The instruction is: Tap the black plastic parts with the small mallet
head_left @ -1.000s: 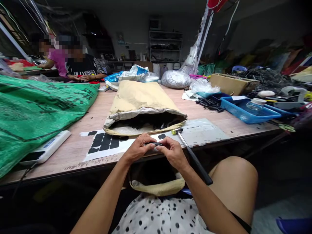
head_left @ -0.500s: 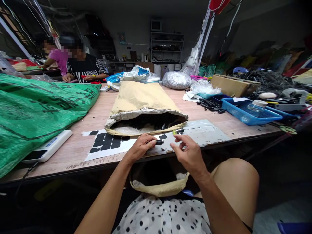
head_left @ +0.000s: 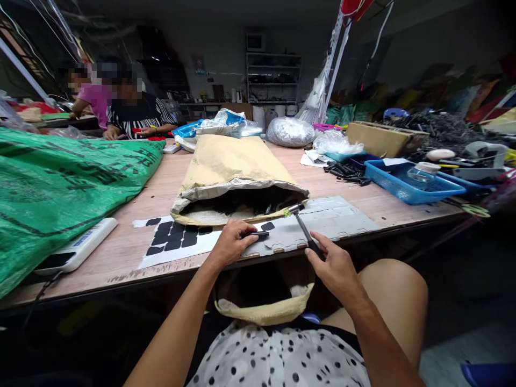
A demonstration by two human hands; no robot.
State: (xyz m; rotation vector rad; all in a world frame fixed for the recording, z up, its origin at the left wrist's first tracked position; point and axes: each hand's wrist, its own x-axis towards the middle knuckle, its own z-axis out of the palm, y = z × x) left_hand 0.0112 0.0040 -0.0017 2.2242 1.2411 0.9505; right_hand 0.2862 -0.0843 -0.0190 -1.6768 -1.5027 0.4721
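Observation:
My left hand (head_left: pixel 231 244) pinches a small black rod-shaped part (head_left: pixel 255 235) and rests it on a grey metal plate (head_left: pixel 322 220) at the table's near edge. My right hand (head_left: pixel 332 266) is closed on the black handle of a small hammer (head_left: pixel 302 226), whose head lies on the plate just in front of an open brown paper sack (head_left: pixel 237 172) with black parts inside. A white sheet with black adhesive pads (head_left: pixel 173 239) lies left of my left hand.
A big green woven bag (head_left: pixel 60 183) and a white scale (head_left: pixel 74 248) fill the left. Blue trays (head_left: pixel 411 185), loose black parts and a cardboard box (head_left: pixel 382 137) sit right. Two people sit at the far left. A second sack (head_left: pixel 262 309) hangs open at my lap.
My right hand let go of the black part, moved right and closed on the hammer handle. My left hand lowered the part onto the metal plate.

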